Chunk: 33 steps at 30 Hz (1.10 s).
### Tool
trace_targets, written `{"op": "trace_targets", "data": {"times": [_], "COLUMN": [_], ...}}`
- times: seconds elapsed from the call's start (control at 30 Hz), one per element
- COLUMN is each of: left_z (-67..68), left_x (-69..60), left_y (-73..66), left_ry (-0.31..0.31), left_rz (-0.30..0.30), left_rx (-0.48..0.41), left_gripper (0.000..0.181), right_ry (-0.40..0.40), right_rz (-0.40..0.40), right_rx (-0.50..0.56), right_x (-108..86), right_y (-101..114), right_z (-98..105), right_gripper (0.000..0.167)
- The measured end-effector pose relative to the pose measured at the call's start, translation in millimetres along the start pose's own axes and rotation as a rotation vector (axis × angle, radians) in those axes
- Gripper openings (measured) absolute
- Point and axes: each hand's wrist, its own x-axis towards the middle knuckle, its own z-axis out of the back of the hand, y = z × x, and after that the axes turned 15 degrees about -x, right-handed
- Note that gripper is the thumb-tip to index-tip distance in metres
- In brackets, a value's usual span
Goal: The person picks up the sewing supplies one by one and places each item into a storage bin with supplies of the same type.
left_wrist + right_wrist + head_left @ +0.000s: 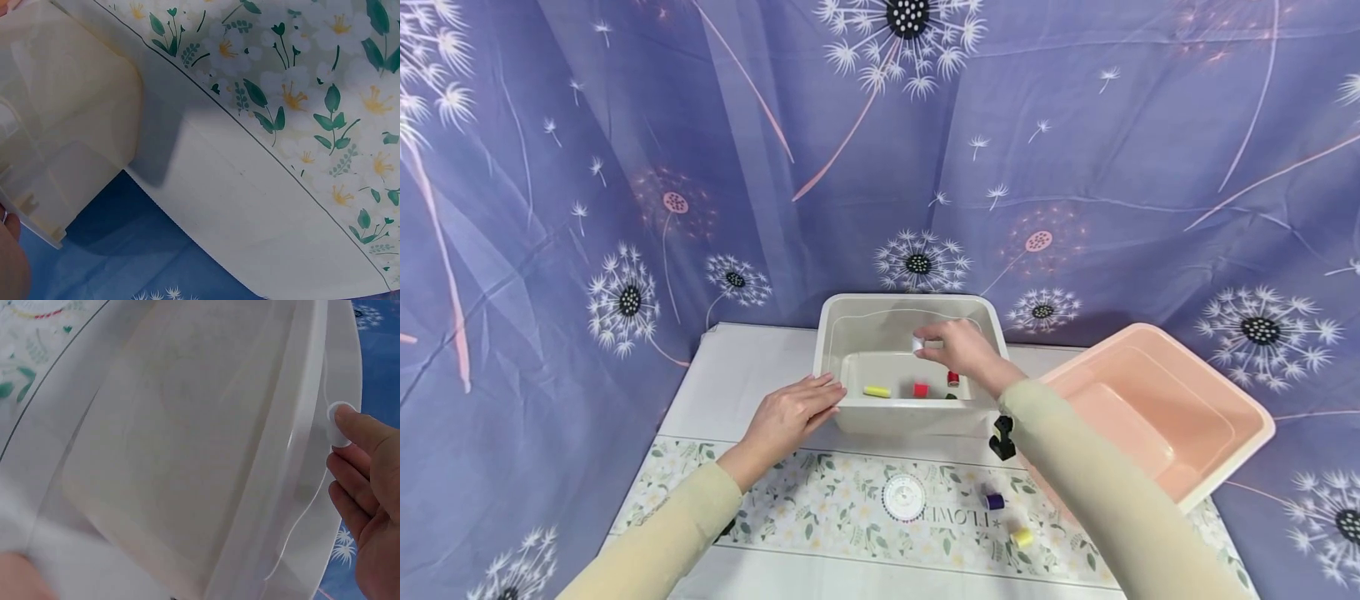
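In the head view a light grey plastic bin [917, 421] stands at the back of the table. My right hand [964, 350] is over its inside and pinches a small white thread spool [917, 343] between thumb and fingers; the right wrist view shows the spool's [340, 428] round end under the thumb. My left hand [786, 417] holds the bin's front left corner at the rim. Lying inside the bin are a yellow spool [877, 391], a red spool [921, 389], a darker red spool [952, 379] and a dark green thing [951, 397], mostly hidden by the front wall.
Right of the grey bin, a tilted pink bin [1123, 429] sits partly behind my right sleeve. A purple spool [994, 502] and a yellow spool [1022, 537] lie on the flowered tablecloth [820, 500]. A blue curtain [790, 250] hangs behind the table.
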Motion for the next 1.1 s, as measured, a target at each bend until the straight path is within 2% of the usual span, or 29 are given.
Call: {"op": "trace_targets", "data": {"times": [0.17,0.63,0.9,1.1], "left_z": [1.1,1.0,1.5,1.4], "left_x": [1.2,1.3,1.4,0.7], "left_y": [-1.5,-0.1,0.1,0.1], "left_ry": [0.005,-0.008,0.008,0.015], "left_rz": [0.015,-0.004,-0.003,0.006], "left_rx": [-0.008,-0.005,0.007,0.012], "left_gripper": [0.040,0.037,0.038,0.037], "right_ry": [0.092,0.236,0.331,0.347], "right_rz": [0.029,0.186,0.163,0.150], "right_rx": [0.003,-0.087,-0.155,-0.160], "right_x": [3.7,19.8,25.1,25.4], "right_y": [-3,-11,-12,-14], "right_z": [4,13,18,15], "right_gripper": [0.037,0.032,0.036,0.038]}}
